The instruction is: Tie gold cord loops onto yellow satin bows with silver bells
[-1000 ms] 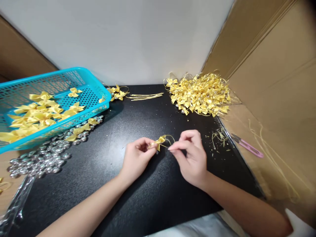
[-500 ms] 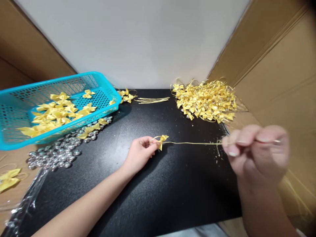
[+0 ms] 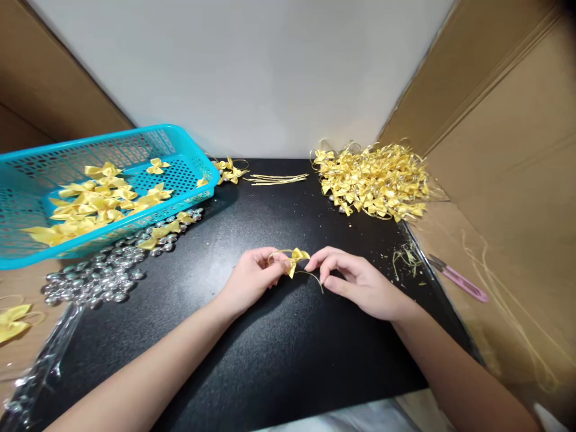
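The yellow bow (image 3: 297,257) is just above the black tabletop (image 3: 270,372), between the 2 hands. The left hand (image 3: 252,279) has its thumb and fingertips together, clamped on 1 side of the bow, which leaves the ribbon's other side exposed and probably steadies the knot. A thin cord (image 3: 310,275) curves from the bow past the fingertips of the right hand (image 3: 360,282); those fingers are bent close around it, perhaps to guide it, but I cannot tell whether they pinch it. Beyond the hands, several cut cords (image 3: 279,179) lie roughly side by side, probably so that 1 can be picked up easily. The blue basket (image 3: 166,126), to the left, has openwork walls and holds a heap of loose bows (image 3: 105,207), with 1 small bow (image 3: 157,166) lying apart from them. Silvery beads (image 3: 105,276) are spread along its near side, with a few more yellow bows (image 3: 159,233) on them. Far right, a big pile of corded bows (image 3: 373,180) sits away from the basket, perhaps to keep the 2 lots separate. Cord scraps (image 3: 405,259) lie nearer, beside pink snips (image 3: 465,284).
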A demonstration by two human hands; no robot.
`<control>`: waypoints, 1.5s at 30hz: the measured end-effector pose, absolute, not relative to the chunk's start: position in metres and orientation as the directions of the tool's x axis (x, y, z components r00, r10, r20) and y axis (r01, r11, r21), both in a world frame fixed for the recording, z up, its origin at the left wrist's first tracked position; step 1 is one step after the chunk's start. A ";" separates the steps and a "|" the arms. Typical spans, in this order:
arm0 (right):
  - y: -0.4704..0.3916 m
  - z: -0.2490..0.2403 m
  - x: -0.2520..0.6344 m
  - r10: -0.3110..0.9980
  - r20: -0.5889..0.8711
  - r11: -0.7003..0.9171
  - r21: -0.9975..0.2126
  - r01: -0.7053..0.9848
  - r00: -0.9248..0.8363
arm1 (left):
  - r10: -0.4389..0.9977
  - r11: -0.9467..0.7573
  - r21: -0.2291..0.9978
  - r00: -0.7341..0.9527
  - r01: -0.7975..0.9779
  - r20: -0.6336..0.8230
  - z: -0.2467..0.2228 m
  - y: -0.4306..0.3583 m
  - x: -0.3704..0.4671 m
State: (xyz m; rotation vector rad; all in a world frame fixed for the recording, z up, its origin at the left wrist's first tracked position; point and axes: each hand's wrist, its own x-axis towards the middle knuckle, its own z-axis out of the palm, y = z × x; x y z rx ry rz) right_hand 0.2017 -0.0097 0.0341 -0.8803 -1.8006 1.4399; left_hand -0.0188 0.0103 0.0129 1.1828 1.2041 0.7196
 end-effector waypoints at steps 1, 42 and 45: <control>-0.010 0.036 0.202 0.813 0.073 0.158 -0.983 0.098 -0.578 | 0.912 0.284 0.946 0.262 0.155 -0.316 0.012 0.010 -0.018; -0.018 0.090 0.240 0.932 0.190 0.284 -0.913 -0.293 0.309 | 0.950 0.267 0.956 0.132 0.123 -0.282 0.005 0.010 -0.013; -0.022 0.088 0.243 0.939 0.221 0.299 -0.904 -0.305 0.265 | 0.951 0.264 0.958 0.135 0.108 -0.278 0.005 0.011 -0.013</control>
